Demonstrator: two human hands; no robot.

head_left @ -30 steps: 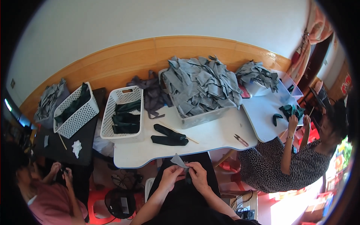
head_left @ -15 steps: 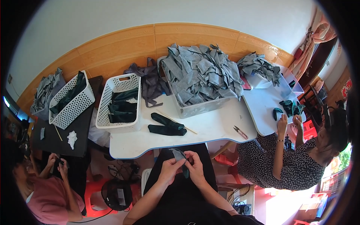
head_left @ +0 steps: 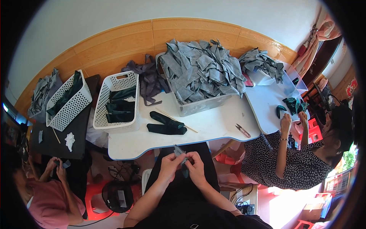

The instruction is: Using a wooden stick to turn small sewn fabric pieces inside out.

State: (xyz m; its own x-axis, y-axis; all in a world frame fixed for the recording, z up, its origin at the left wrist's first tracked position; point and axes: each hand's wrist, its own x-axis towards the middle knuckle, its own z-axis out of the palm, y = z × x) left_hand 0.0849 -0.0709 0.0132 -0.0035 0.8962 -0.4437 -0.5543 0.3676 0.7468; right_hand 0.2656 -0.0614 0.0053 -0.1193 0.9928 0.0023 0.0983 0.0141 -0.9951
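Note:
Above my lap, just off the table's front edge, my left hand [head_left: 171, 166] and my right hand [head_left: 196, 167] pinch a small piece of grey and dark green fabric [head_left: 178, 150] between them. Its grey end sticks up past the left fingers, and a darker end hangs below the fingertips. Fingers cover its middle. Two sewn dark green velvet pieces [head_left: 166, 129] lie on the white table [head_left: 213, 129], with a thin wooden stick [head_left: 187, 126] beside them. Thread snips [head_left: 243, 131] rest near the table's edge to the right.
A big bin [head_left: 202, 107] heaped with grey fabric pieces stands behind. White perforated baskets [head_left: 97, 124] hold dark green velvet. Dark strips [head_left: 146, 78] lie next to the bin. Co-workers sit either side, one in a pink top [head_left: 55, 198], one in a patterned dress [head_left: 263, 162], both handling fabric.
The fabric in my fingers has turned, and its grey end now stands narrower and more upright. My hands have shifted slightly upward in the picture. The whole view has tilted a little.

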